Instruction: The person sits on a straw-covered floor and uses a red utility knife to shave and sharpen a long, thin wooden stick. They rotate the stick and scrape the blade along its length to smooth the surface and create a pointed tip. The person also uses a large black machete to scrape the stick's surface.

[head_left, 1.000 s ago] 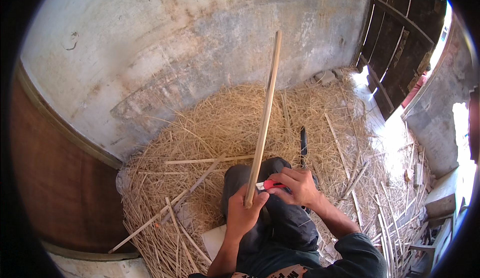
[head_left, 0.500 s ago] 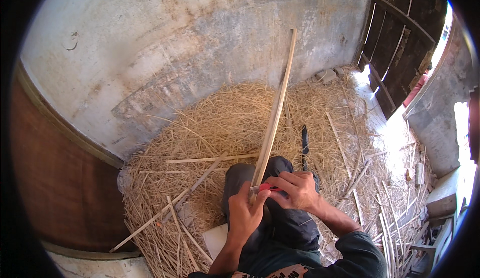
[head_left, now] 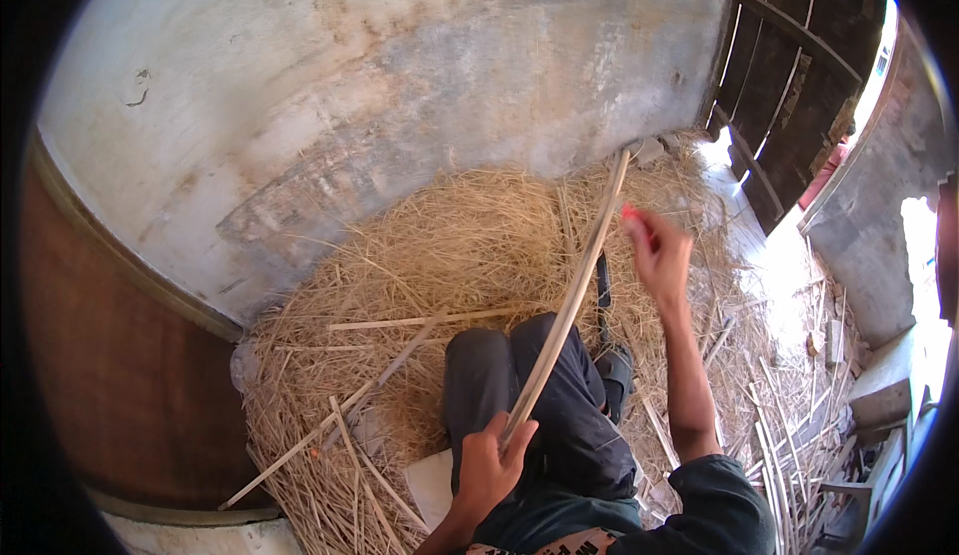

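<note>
My left hand (head_left: 489,463) is closed around the near end of a bundle of long, thin, pale wooden strips (head_left: 569,310). The bundle slants up and to the right across my knees, over the straw. Beside its upper part is my right hand (head_left: 661,255), raised and slightly blurred, with its fingers closed on a small red object (head_left: 629,213). Most of the red object is hidden by the fingers, so its kind is unclear. It is close to the strips, but whether it touches them I cannot tell.
Loose straw and shavings (head_left: 430,245) cover the floor. Several loose strips (head_left: 300,450) lie at the left, more (head_left: 774,455) at the right. A dark, flat, narrow object (head_left: 603,280) lies beyond my sandalled foot (head_left: 614,375). A stained wall (head_left: 400,75) and plank door (head_left: 799,65) stand behind.
My right hand has moved up and away from my left hand with the red object. The strips' far end has tilted lower and to the right. My left hand still grips the near end.
</note>
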The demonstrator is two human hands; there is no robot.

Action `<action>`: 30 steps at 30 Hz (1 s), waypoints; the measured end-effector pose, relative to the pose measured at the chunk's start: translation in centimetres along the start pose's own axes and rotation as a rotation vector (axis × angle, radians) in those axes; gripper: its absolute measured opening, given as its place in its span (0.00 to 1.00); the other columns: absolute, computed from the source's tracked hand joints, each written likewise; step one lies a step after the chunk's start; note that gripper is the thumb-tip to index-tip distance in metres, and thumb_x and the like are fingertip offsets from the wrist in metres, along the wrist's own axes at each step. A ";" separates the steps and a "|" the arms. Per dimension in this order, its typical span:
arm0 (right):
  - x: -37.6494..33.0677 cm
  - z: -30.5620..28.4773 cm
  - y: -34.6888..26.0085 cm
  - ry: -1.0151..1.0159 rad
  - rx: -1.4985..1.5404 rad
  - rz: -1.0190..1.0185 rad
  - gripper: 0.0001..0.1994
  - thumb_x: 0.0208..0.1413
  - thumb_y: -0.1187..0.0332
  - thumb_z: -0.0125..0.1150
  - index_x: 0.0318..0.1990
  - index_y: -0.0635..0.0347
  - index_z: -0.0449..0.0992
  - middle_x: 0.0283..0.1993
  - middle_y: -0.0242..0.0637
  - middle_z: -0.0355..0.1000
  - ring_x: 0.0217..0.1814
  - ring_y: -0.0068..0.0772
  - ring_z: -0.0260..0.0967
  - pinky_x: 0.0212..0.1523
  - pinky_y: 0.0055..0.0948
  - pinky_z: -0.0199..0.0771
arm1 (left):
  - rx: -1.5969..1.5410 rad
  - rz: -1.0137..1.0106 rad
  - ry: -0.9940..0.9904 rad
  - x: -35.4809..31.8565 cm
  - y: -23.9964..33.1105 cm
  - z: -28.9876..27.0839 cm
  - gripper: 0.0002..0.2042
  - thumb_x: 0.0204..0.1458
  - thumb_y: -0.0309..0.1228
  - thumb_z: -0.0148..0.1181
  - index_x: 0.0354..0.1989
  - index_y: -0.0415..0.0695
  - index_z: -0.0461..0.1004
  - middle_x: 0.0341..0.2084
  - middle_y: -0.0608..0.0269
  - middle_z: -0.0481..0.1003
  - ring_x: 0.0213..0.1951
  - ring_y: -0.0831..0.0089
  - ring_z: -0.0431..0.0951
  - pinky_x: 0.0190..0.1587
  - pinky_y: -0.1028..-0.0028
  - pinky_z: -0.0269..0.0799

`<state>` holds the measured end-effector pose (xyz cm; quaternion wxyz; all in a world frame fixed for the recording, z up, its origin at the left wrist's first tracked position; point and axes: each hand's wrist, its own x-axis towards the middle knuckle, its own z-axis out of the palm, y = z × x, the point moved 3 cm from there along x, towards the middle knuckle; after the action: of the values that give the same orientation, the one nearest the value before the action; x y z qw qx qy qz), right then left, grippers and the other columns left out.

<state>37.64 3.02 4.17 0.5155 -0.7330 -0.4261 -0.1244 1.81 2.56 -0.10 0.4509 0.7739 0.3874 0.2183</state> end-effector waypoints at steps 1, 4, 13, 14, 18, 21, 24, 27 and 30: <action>1.4 -0.4 1.8 0.014 -0.015 0.137 0.13 0.67 0.61 0.66 0.45 0.62 0.86 0.27 0.36 0.79 0.21 0.21 0.64 0.22 0.27 0.62 | -0.032 -0.032 -0.026 -0.6 -0.5 0.0 0.20 0.67 0.42 0.63 0.30 0.36 0.72 0.13 0.51 0.66 0.15 0.65 0.71 0.21 0.65 0.63; 2.9 -1.7 3.7 0.124 0.088 0.087 0.15 0.70 0.58 0.63 0.45 0.63 0.86 0.23 0.33 0.75 0.21 0.19 0.61 0.23 0.30 0.60 | -0.151 -0.094 -0.058 -0.9 -2.5 0.0 0.20 0.66 0.42 0.64 0.30 0.36 0.72 0.13 0.54 0.66 0.17 0.72 0.70 0.22 0.67 0.63; -10.5 2.6 -6.9 -0.452 0.320 -0.322 0.12 0.58 0.60 0.72 0.45 0.56 0.84 0.30 0.35 0.76 0.27 0.39 0.77 0.28 0.37 0.76 | -0.347 -0.048 -0.038 4.2 -0.5 -0.3 0.14 0.64 0.40 0.66 0.36 0.41 0.77 0.22 0.73 0.68 0.27 0.84 0.64 0.29 0.75 0.61; -11.6 2.6 -7.4 -0.478 0.295 -0.360 0.12 0.57 0.60 0.73 0.44 0.55 0.84 0.29 0.34 0.75 0.27 0.39 0.76 0.27 0.37 0.76 | -0.358 -0.042 -0.047 4.5 0.0 -0.3 0.13 0.65 0.40 0.66 0.37 0.42 0.77 0.23 0.75 0.67 0.28 0.85 0.63 0.30 0.76 0.60; -13.2 2.3 -9.1 -0.466 0.200 -0.468 0.14 0.52 0.60 0.76 0.43 0.53 0.83 0.27 0.31 0.71 0.23 0.36 0.74 0.23 0.33 0.74 | -0.393 -0.014 -0.015 5.1 1.0 0.1 0.15 0.65 0.43 0.66 0.41 0.41 0.78 0.25 0.74 0.70 0.30 0.85 0.65 0.31 0.77 0.62; -13.3 2.1 -9.4 -0.434 0.199 -0.467 0.15 0.50 0.60 0.76 0.43 0.53 0.83 0.27 0.29 0.70 0.22 0.34 0.73 0.22 0.32 0.72 | -0.383 0.017 -0.014 5.0 1.6 -0.2 0.18 0.66 0.46 0.65 0.43 0.40 0.79 0.26 0.74 0.71 0.31 0.86 0.66 0.32 0.76 0.64; -12.8 1.5 -10.0 -0.424 0.164 -0.491 0.15 0.50 0.59 0.76 0.43 0.52 0.83 0.27 0.29 0.70 0.20 0.33 0.72 0.21 0.32 0.71 | -0.379 0.031 -0.024 4.9 1.9 -0.4 0.20 0.67 0.48 0.63 0.45 0.40 0.79 0.26 0.74 0.72 0.30 0.85 0.66 0.31 0.76 0.64; -12.6 1.4 -10.1 -0.409 0.150 -0.518 0.15 0.50 0.59 0.76 0.43 0.51 0.84 0.26 0.28 0.70 0.20 0.33 0.72 0.20 0.31 0.71 | -0.355 0.047 -0.005 4.9 1.9 -0.4 0.22 0.68 0.50 0.61 0.46 0.39 0.79 0.24 0.73 0.72 0.30 0.85 0.66 0.31 0.76 0.63; -12.5 1.3 -10.1 -0.371 0.145 -0.530 0.15 0.49 0.59 0.77 0.43 0.51 0.84 0.26 0.27 0.69 0.20 0.32 0.72 0.20 0.31 0.71 | -0.328 0.061 0.020 4.7 2.1 -0.5 0.21 0.68 0.47 0.61 0.45 0.37 0.79 0.23 0.69 0.73 0.28 0.84 0.67 0.30 0.75 0.65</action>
<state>22.14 -0.98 2.37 0.4296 -0.5680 -0.6964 -0.0879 5.17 5.95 1.96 0.5604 0.6992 0.3275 0.2997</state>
